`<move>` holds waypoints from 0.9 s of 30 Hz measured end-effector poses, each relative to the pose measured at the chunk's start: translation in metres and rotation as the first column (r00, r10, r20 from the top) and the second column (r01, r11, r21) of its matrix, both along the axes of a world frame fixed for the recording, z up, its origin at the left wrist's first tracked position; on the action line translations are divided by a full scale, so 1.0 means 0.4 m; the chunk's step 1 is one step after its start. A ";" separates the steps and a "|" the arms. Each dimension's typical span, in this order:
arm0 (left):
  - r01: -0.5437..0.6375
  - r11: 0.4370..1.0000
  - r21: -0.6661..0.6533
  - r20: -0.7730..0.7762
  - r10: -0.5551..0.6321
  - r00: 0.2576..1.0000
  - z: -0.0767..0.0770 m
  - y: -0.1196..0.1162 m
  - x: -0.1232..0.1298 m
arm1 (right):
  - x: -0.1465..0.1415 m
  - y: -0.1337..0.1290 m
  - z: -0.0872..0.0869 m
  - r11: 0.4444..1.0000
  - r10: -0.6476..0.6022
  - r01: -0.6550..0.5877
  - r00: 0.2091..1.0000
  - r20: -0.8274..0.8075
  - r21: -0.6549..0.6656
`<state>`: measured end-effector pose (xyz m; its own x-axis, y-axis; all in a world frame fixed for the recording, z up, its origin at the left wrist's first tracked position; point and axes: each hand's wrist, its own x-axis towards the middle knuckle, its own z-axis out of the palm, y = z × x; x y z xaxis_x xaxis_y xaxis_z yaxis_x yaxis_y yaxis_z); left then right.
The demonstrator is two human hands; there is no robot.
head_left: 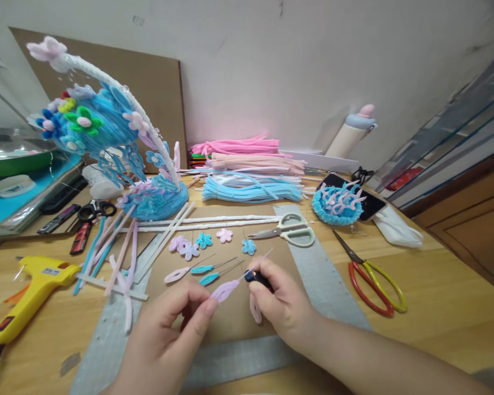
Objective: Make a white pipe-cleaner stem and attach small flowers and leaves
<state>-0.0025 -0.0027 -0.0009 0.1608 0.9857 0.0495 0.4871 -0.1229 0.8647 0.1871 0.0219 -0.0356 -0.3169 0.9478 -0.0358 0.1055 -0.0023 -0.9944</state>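
Observation:
My left hand (175, 323) is closed, pinching the rounded end of a lilac pipe-cleaner petal (226, 291) between thumb and finger. The petal is a long loop whose thin stem points up and right. Beside that stem, my right hand (284, 299) is closed around a small dark, shiny object (258, 278) that looks like a lighter; most of it is hidden. Under the right hand shows a pale pink loop (255, 309). Farther back on the brown board (230, 329) lie a pale pink petal (176, 275), blue petals (209, 278) on wires, and several small flowers (189, 250).
Pale-handled scissors (297, 229) lie behind my hands, red-and-yellow scissors (370, 280) to the right. A yellow glue gun (33, 291) rests at left, near loose pipe cleaners (127, 258). Bundled pipe cleaners (251, 187) line the wall. A tall blue flower decoration (152, 197) stands back left.

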 end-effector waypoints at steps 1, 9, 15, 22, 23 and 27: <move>-0.001 1.000 -0.001 0.002 0.001 1.000 0.003 0.000 0.001 | -0.001 0.000 0.001 1.000 -0.002 0.002 1.000 -0.004 0.005; -0.011 0.999 0.031 0.048 0.009 0.999 0.006 0.002 0.008 | -0.006 0.001 0.015 0.999 0.031 -0.033 0.998 0.052 0.031; -0.007 1.000 0.010 0.043 0.006 0.999 -0.002 -0.002 0.002 | -0.007 0.001 0.023 0.996 0.020 -0.028 0.994 0.103 0.084; -0.008 1.000 0.011 0.041 0.007 0.999 0.002 0.001 0.004 | -0.005 0.002 0.020 0.990 0.003 -0.024 0.990 0.143 0.142; -0.014 1.000 0.012 0.044 0.013 0.999 0.003 0.001 0.004 | -0.003 0.002 0.021 0.991 0.013 -0.031 0.991 0.130 0.131; -0.041 0.999 0.020 0.062 0.039 0.997 0.004 0.000 -0.001 | 0.006 -0.001 0.028 0.994 0.087 -0.091 0.993 0.083 0.054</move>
